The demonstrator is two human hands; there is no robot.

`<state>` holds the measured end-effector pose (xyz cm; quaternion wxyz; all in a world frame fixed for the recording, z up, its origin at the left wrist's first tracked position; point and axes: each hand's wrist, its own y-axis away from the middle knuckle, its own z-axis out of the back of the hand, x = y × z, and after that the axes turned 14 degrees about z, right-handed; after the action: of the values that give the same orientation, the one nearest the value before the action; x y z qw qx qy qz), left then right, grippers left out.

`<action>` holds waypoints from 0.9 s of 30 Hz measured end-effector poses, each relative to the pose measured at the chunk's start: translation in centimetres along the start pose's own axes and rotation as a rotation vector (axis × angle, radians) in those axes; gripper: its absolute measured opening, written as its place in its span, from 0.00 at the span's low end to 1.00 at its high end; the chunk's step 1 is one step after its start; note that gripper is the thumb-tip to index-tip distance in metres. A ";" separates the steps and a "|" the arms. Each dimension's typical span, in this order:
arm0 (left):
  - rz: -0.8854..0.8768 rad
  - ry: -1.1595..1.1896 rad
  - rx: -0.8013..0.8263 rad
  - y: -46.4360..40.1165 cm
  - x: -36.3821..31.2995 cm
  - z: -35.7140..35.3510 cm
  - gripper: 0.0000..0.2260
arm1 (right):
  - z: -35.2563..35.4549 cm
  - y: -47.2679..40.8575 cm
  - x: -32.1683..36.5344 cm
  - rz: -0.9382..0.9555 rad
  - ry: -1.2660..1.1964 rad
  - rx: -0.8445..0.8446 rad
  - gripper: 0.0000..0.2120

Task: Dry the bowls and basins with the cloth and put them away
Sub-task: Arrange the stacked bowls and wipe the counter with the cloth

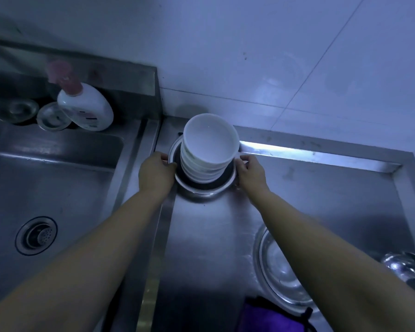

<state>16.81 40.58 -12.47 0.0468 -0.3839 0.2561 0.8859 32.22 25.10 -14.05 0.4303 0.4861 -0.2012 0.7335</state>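
A stack of several white bowls (210, 149) stands inside a round steel basin (203, 186) at the back of the steel counter, near the wall. My left hand (156, 172) grips the basin's left rim. My right hand (250, 170) grips its right rim. A second steel basin (277, 267) lies on the counter nearer to me, partly hidden under my right forearm. The purple cloth (271, 317) lies at the counter's front edge.
A steel sink (48, 188) with a drain strainer (36, 236) is on the left. Behind it stand a white soap bottle (86, 106) and small round steel lids (52, 116). A steel ladle (404, 264) lies at the right. Tiled wall behind.
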 end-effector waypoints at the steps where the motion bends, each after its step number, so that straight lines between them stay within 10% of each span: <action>1: 0.000 0.009 -0.003 0.3 0.1 0.1 0.05 | 0.5 0.8 -0.4 0.008 0.039 0.005 0.12; 12: -0.019 -0.033 0.245 10.9 5.6 -0.3 0.09 | 6.9 24.9 -6.5 0.408 0.445 0.067 0.05; 27: 0.000 0.023 0.390 17.9 9.3 -1.6 0.08 | 2.9 34.2 -8.8 0.596 0.959 0.471 0.37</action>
<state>6.33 23.26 -12.47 0.1172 -0.3778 0.4234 0.8150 6.90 0.46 -16.36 0.1303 0.1065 0.0553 0.9842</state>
